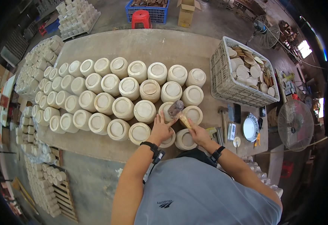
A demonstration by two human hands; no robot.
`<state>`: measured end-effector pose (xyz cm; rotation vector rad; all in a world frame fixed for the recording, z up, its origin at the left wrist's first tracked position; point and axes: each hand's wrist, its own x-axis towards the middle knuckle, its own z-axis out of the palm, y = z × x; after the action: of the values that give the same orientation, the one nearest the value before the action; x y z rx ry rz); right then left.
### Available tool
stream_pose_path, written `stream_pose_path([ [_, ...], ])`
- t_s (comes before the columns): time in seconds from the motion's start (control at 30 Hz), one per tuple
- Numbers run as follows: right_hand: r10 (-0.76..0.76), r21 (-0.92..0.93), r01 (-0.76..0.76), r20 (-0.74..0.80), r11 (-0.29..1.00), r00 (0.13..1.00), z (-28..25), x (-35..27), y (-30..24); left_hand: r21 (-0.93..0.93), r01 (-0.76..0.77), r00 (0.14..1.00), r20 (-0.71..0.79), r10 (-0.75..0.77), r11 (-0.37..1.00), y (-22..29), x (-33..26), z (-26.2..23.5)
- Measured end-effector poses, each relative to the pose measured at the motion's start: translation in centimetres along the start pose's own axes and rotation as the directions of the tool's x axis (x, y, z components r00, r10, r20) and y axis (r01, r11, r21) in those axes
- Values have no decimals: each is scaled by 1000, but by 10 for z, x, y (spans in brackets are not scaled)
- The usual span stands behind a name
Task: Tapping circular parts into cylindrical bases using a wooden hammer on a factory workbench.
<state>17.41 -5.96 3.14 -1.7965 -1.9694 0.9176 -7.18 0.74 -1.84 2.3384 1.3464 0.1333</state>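
Note:
My right hand (198, 134) is closed around the pale handle of a mallet (176, 108) with a dark, blunt head. The mallet's head is over a pale, round wooden pot (164, 109) and hides part of its top. My left hand (161, 129) lies at the near side of that pot with its fingers stretched out, close to the mallet. Just in front of my body are another pot (186, 139) and one partly covered by my left hand. Rows of similar pots (145, 111) with round discs in their tops stand to the left.
A grey plastic crate (242, 98) of thin wooden discs (252, 71) stands at the right. Near it lie a hammer (224, 123), a phone (237, 113) and a white bowl (250, 127). Beyond the table (141, 41) are a red stool (140, 18) and a cardboard box (186, 15).

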Motion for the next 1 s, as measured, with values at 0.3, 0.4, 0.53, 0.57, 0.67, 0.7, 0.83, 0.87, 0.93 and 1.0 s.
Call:
stream_pose_path([
  [0.3,-186,43,202,-242,978,952,5,-5,9,-5,-10,999,-32,10,1000,1,0,6],
  [0.4,-19,38,21,-47,999,999,2,1,4,10,15,1000,12,-15,1000,1,-1,10],
  [0.53,65,180,-49,-83,982,994,-8,4,-9,10,17,1000,-7,-17,1000,0,-1,10],
  [0.57,-26,191,65,-201,979,979,-8,3,-9,0,11,1000,-22,-11,1000,0,1,10],
  [0.67,-175,108,221,-329,969,928,-15,4,-30,-8,1,1000,-20,-1,1000,-1,-2,9],
  [0.7,-172,107,218,-334,970,927,-9,4,-21,-6,-12,1000,-9,12,1000,1,0,6],
  [0.83,-14,-45,12,-36,999,999,4,19,-16,6,27,1000,15,-27,1000,3,0,8],
  [0.87,167,-142,-151,114,978,979,3,22,-22,3,23,1000,17,-24,1000,3,0,10],
  [0.93,64,-59,-63,8,996,998,7,19,-18,-3,26,1000,14,-26,1000,4,1,12],
  [1.0,-31,17,33,-98,999,995,6,18,-22,10,27,999,21,-27,1000,3,0,15],
])
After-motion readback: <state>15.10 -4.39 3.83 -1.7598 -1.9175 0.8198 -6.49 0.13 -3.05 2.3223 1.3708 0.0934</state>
